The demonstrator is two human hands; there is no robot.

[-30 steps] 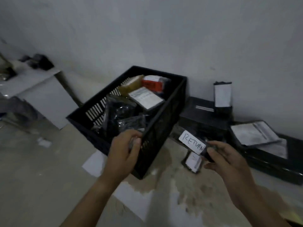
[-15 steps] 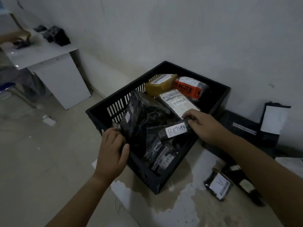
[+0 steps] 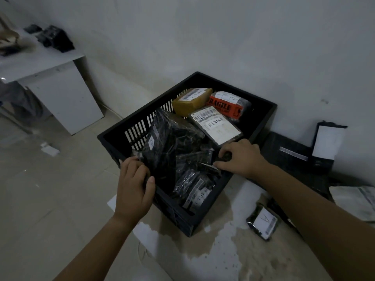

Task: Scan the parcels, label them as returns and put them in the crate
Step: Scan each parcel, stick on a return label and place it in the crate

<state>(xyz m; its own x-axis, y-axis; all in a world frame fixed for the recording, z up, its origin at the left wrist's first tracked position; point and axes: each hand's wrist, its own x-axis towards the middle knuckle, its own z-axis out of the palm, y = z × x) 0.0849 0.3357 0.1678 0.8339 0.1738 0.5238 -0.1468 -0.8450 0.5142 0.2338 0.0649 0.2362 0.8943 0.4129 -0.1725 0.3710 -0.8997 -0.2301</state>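
1. The right hand [image 3: 241, 157] pinches a small black parcel [image 3: 192, 161] just inside the crate [image 3: 265, 116], by its right rim. The parcel's label shows only as a white sliver, so I can't read it.
2. The left hand [image 3: 134, 185] grips the near rim, fingers curled over it, right next to the big bag [image 3: 170, 138].
3. Readable stuff:
   - Handwritten "RETURN" under a barcode on the white-label parcel [image 3: 218, 127].
   - "RAGILE" on the taped parcel [image 3: 227, 107], first letter hidden.
   - "TURN" on the low parcel [image 3: 194, 192], start of the word hidden.
   - The yellow parcel [image 3: 188, 102] has a label, but it's too blurry to read.
4. On the floor [image 3: 50, 199] a pack [image 3: 263, 222] lies just beside the right forearm, with an "A"-ish mark on its label. A black box [image 3: 288, 153] by the wall [image 3: 203, 37] has a barcode strip I can't read. A white bag [image 3: 357, 201] is cut off at the right edge.
5. The crate's far corner sits near the wall. There's open floor on the left, out to a white surface [image 3: 40, 59]. The things on it are a blur.
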